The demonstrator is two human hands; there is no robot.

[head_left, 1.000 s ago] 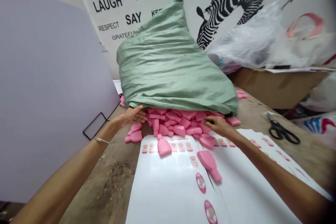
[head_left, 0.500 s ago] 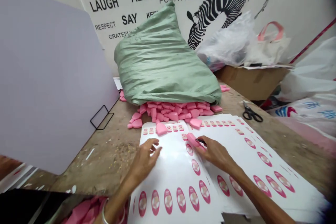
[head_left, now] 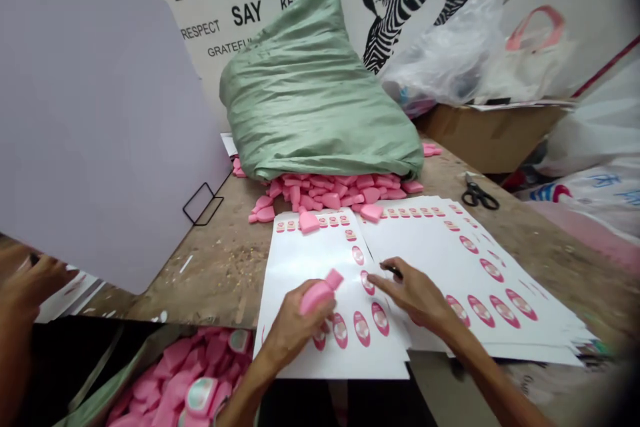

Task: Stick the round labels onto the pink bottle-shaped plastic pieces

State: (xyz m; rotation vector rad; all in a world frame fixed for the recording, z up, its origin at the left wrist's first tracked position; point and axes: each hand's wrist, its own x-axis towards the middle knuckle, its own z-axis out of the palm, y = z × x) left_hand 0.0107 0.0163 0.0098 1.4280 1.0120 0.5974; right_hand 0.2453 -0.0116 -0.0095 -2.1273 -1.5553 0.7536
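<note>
My left hand [head_left: 295, 327] is closed round a pink bottle-shaped piece [head_left: 316, 297], its narrow end pointing up and right above the sticker sheet [head_left: 310, 260]. My right hand [head_left: 413, 293] has a small dark tool [head_left: 393, 271], its kind unclear, tucked in its fingers. A fingertip of that hand touches or hovers over an oval pink sticker [head_left: 367, 282] at the sheet's right side. Another pink piece [head_left: 309, 222] lies on the sheet's top edge. A second stack of sticker sheets [head_left: 415, 247] extends under my right hand and forearm.
Pink pieces [head_left: 330, 200] spill from under a green sack [head_left: 320, 100]. Black scissors [head_left: 479, 195] lie at the right. A bag of pink pieces [head_left: 175, 380], some with labels, sits below the table edge. A pale board [head_left: 100, 113] stands left; another person's hand [head_left: 45, 283] shows beneath it.
The pink piece has passed from my right hand to my left, which has moved nearer me. My right hand keeps the dark tool and has reached the oval stickers. The view has tilted down.
</note>
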